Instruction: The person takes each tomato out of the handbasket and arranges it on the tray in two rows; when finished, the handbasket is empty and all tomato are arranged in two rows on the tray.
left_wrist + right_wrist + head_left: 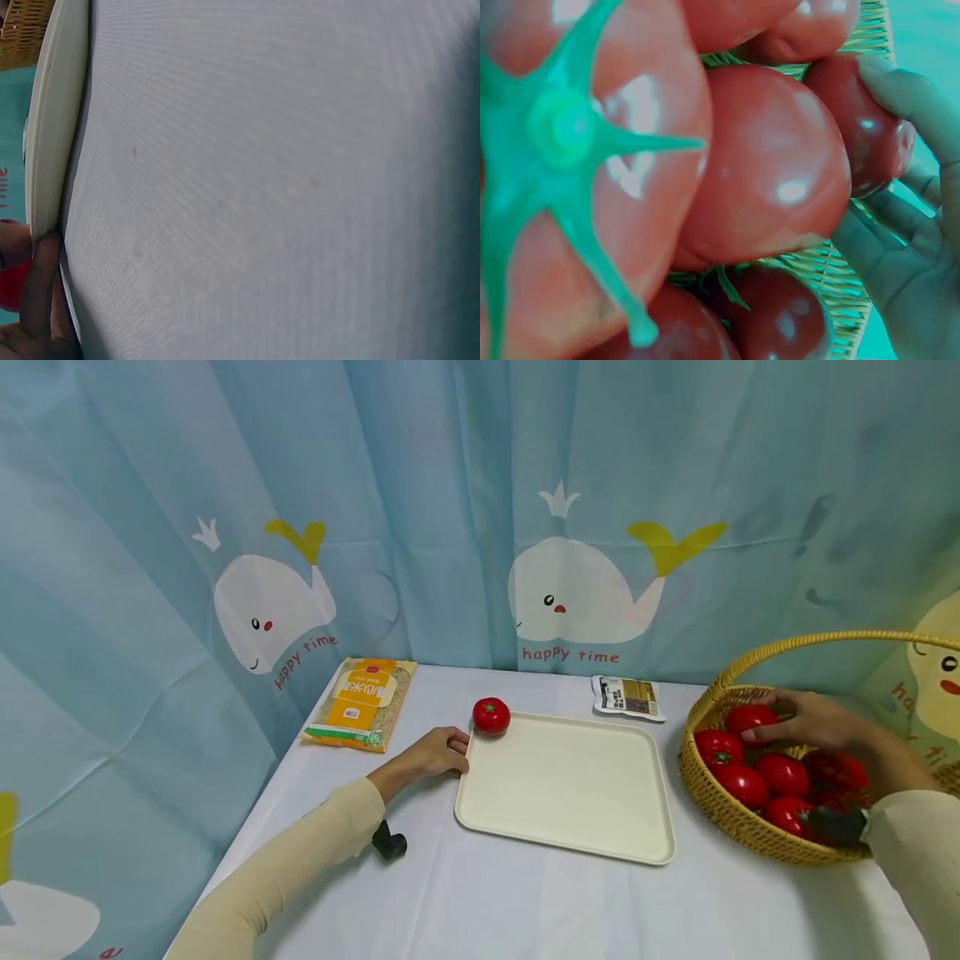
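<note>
Gap between tray and basket; handle arches over tomatoes.

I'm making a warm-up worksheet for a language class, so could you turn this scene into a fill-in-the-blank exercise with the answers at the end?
1. In the head view, the left hand pinches the tray at its ____ edge.
2. The right hand holds a tomato in the woven ____.
3. The number of tomatoes at the tray's far corner is ____.

Missing words: left; basket; one.

A screened-off work spot
I sat or stood at a white table bounded by whale-print curtains; home or studio, I couldn't tell.
</note>
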